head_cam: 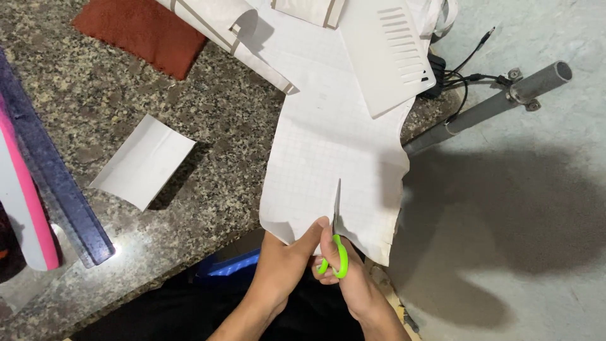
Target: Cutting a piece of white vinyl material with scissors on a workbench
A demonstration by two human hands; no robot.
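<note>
Paper sheet [328, 151], gridded, thin, floppy, tear-prone, overhanging tabletop [208, 145] edge; best pinched at near edge beside the cut. Left hand [287, 259] grip pinching that edge. Right hand [353, 278] grip closed round green-handled scissors [338, 243], blades partway into sheet. Fingers in loops mostly hidden; far end covered by white slotted panel [388, 50]; ruler [53, 183] cut off.

Both forearms reach up from the lower edge, wrists close together; the left hand [287, 256] pinches, the right hand [344, 268] is curled closed.
</note>
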